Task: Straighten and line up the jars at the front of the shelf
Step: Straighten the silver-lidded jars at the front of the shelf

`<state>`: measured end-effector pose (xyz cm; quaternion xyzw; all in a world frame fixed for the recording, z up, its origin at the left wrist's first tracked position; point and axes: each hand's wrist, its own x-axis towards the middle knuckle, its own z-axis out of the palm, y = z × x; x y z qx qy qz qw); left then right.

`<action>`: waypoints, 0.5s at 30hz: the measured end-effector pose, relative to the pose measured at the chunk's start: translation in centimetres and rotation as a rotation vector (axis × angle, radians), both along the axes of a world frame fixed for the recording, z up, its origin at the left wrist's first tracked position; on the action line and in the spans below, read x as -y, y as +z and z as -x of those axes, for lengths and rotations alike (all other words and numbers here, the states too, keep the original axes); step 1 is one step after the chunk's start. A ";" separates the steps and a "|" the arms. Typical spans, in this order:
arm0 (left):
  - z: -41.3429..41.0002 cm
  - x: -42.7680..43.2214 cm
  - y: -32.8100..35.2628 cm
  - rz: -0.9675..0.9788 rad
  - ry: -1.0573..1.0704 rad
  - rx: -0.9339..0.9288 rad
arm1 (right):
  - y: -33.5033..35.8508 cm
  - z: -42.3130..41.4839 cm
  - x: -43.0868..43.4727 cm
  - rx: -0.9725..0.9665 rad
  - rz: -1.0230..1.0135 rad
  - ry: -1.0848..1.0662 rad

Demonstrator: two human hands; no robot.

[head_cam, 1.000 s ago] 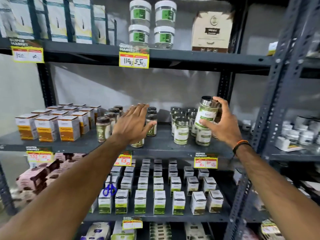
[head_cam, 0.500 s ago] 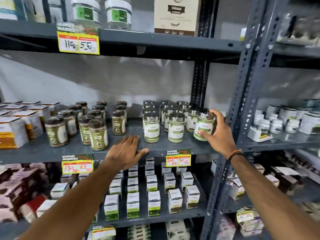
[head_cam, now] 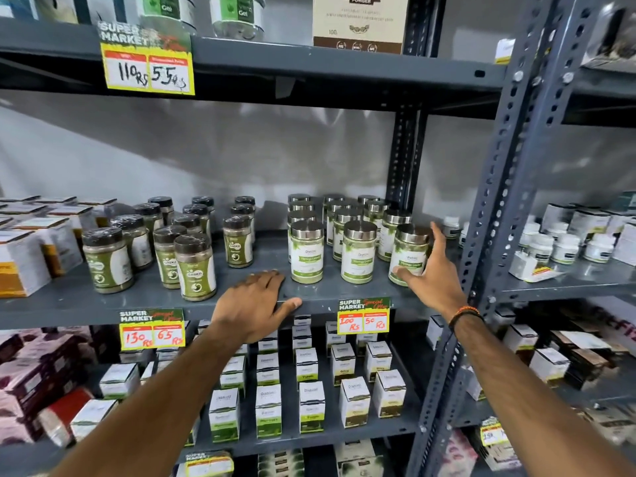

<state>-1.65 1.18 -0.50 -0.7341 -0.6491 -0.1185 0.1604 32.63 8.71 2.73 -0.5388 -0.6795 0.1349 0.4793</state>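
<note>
Right hand (head_cam: 434, 270) is the nearer one, fingers spread and loose against the rightmost front jar (head_cam: 409, 254), a steel-lidded, green-and-white tin leaning slightly left at the shelf (head_cam: 144, 301) front beside two upright neighbours, while left hand (head_cam: 256, 304) lies flat, fingers apart, on the shelf edge.
</note>
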 end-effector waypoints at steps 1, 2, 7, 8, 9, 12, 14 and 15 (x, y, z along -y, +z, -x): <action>0.0 0.0 -0.1 -0.006 0.004 -0.003 | -0.4 0.2 0.1 -0.048 0.016 -0.036; 0.0 0.0 -0.1 -0.011 0.008 -0.006 | -0.7 0.5 0.1 -0.080 0.032 -0.081; -0.1 0.1 -0.1 -0.015 0.020 -0.011 | -2.4 1.1 -1.0 0.034 0.076 -0.262; -0.1 0.1 -0.1 -0.015 0.022 -0.009 | -2.5 1.1 -1.4 0.052 0.073 -0.272; -0.1 0.1 -0.1 -0.013 0.026 -0.009 | -2.3 1.1 -1.6 0.060 0.073 -0.276; -0.2 0.2 0.0 -0.005 0.032 -0.013 | -1.7 1.1 -1.6 0.055 0.088 -0.279; -0.2 0.3 0.0 -0.004 0.028 -0.015 | -1.6 1.3 -1.3 0.046 0.095 -0.280; -0.2 0.3 0.0 -0.005 0.026 -0.015 | -1.6 1.4 -1.1 0.042 0.096 -0.279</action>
